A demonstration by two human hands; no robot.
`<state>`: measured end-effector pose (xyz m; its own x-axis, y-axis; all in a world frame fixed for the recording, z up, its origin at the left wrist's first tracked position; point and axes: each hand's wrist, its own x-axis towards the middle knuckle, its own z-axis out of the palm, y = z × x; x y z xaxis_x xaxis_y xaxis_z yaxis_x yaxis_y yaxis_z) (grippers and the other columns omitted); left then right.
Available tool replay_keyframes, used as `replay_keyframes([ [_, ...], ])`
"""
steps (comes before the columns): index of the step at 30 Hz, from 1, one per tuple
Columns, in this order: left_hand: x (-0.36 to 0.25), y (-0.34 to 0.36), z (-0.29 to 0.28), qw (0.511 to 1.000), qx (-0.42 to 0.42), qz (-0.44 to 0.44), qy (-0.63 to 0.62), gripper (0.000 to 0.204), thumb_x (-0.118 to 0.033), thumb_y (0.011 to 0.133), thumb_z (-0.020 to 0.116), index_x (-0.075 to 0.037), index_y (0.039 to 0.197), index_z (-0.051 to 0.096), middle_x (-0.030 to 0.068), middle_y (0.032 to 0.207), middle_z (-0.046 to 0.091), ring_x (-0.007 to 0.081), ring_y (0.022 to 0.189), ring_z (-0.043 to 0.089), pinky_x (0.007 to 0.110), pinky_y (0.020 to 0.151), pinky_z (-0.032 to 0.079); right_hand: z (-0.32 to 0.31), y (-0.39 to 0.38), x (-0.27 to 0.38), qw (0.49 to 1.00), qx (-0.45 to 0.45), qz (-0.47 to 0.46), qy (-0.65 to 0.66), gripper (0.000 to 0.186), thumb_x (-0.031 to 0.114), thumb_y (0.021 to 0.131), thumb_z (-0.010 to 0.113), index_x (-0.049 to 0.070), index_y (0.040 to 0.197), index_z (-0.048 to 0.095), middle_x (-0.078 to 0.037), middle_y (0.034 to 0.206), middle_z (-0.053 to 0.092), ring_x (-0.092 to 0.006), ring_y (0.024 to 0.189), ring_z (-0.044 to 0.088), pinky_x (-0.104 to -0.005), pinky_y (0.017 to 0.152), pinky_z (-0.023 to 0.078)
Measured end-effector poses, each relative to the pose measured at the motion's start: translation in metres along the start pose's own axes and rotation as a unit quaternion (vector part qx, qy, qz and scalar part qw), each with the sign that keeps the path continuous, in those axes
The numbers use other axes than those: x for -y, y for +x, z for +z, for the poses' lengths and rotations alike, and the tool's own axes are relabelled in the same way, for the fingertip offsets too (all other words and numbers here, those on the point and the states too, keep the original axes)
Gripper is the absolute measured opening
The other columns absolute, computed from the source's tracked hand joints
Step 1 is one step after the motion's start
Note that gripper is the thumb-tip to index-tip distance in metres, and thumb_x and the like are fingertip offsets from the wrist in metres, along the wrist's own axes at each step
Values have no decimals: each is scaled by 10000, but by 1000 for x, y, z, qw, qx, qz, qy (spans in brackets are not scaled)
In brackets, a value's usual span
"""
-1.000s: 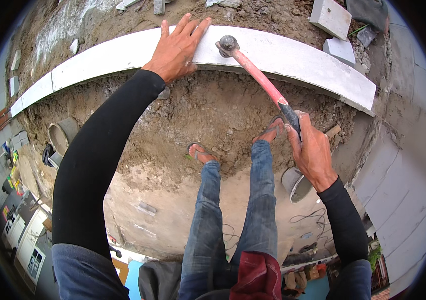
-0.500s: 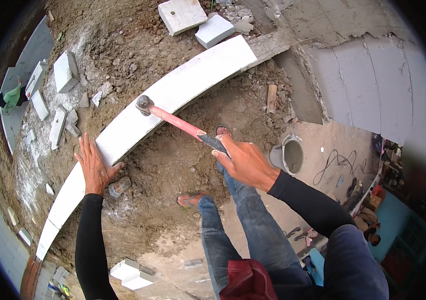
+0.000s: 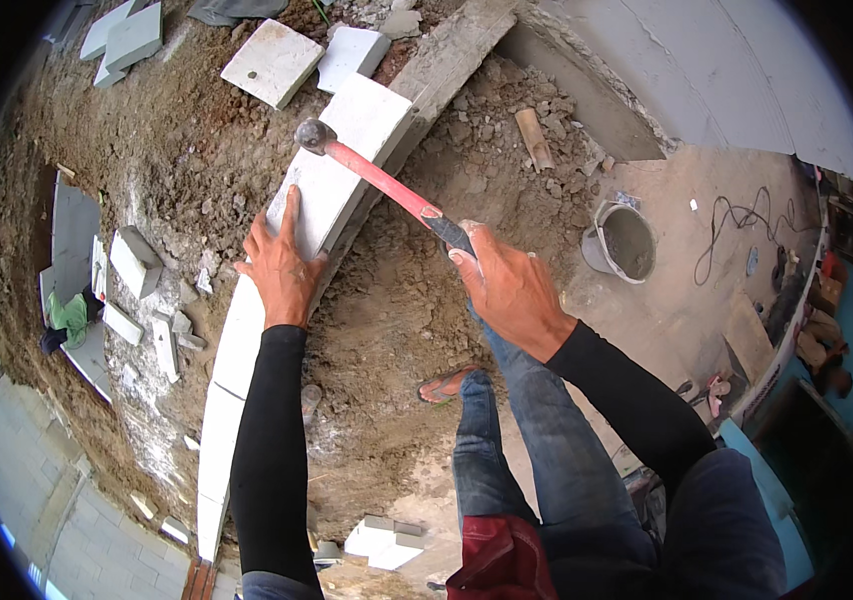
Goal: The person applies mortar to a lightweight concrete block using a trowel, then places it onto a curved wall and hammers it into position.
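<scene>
A curved row of white blocks [image 3: 230,360] runs along a low concrete footing. My left hand [image 3: 284,272] lies with fingers spread on the near end of the far white block [image 3: 330,190], its thumb by the edge. My right hand [image 3: 519,290] is wrapped round the black grip of a hammer [image 3: 382,180] with a red handle. The hammer's rounded metal head is over the left side of that same block, close to its top; whether they touch I cannot tell.
Loose white blocks lie beyond the row's far end [image 3: 273,63] and on the soil to the left [image 3: 135,262]. A bucket of grey mortar [image 3: 619,242] stands at the right, with a black cable [image 3: 737,215] behind it. A short brown piece [image 3: 535,140] rests on the dirt.
My left hand has shifted farther along the row, toward its far end. The hammer has moved that way too, still in my right hand. The whole view has turned and shifted.
</scene>
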<state>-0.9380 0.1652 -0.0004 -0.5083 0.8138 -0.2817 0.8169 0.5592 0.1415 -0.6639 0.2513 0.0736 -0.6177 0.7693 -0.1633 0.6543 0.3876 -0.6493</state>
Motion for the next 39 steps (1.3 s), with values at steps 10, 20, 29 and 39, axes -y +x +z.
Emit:
replay_keyframes([
  [10, 3, 1, 2, 1000, 11, 11, -13, 1144, -151, 646, 905, -411, 1571, 284, 234, 1508, 363, 448, 1364, 395, 792, 1062, 232, 18, 1, -22, 999, 24, 15, -36, 272, 259, 1012, 576, 14, 1120, 528, -175, 673, 627, -379, 565, 624, -479, 491, 485],
  [20, 3, 1, 2, 1000, 9, 13, 6, 1125, -167, 656, 890, -412, 1571, 284, 241, 1495, 368, 459, 1352, 402, 773, 1050, 262, 15, 5, -17, 996, 74, 21, -36, 333, 244, 984, 614, -12, 1181, 533, -216, 851, 675, -409, 691, 672, -491, 530, 517],
  [29, 6, -1, 4, 1000, 24, 8, -18, 1130, -175, 661, 915, -402, 1571, 285, 235, 1526, 342, 447, 1397, 353, 811, 1078, 186, 16, 11, -21, 994, 100, 23, -30, 336, 233, 992, 595, -14, 1199, 501, -235, 803, 667, -425, 667, 656, -498, 554, 517],
  [39, -4, -6, -6, 998, 53, -20, -10, 1132, -199, 687, 900, -407, 1583, 240, 211, 1574, 271, 454, 1453, 274, 836, 1075, 172, -60, -83, -32, 980, 150, 131, 28, 247, 244, 1004, 556, 6, 1066, 524, -245, 722, 645, -469, 673, 639, -538, 587, 487],
])
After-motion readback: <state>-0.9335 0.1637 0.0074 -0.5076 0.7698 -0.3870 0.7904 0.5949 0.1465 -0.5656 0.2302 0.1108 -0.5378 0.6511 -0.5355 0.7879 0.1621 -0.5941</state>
